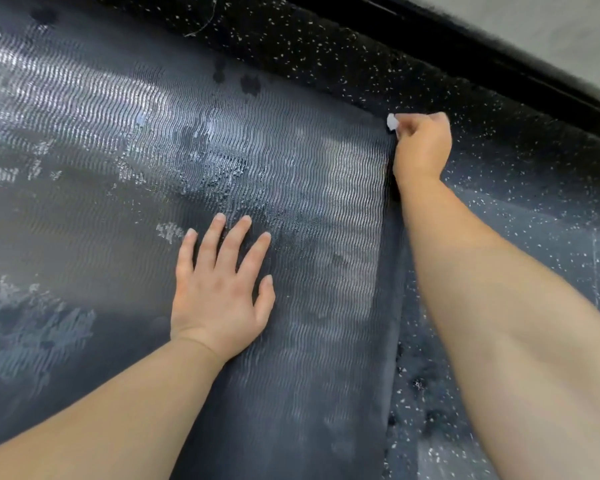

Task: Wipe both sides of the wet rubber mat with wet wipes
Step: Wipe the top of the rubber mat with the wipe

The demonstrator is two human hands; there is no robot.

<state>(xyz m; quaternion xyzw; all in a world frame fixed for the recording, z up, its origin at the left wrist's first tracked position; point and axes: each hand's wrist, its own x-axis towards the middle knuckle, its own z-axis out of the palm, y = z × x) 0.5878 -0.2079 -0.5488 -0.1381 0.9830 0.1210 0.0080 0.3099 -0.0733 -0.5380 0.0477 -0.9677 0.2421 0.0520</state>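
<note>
The ribbed rubber mat [291, 168], streaked with wet patches, lies flat on a black speckled floor [499, 174]. The left hand [219, 289] presses on it, fingers straight and spread. The right hand [421, 147] clutches a crumpled white wet wipe [392, 122] at the mat's far right corner.

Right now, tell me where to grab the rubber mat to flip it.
Take the rubber mat by its right edge, probably, coming from the speckled floor side. It lies flat, so only that exposed thin edge lets fingers slide under; the left hand rests flat on the middle.
</note>
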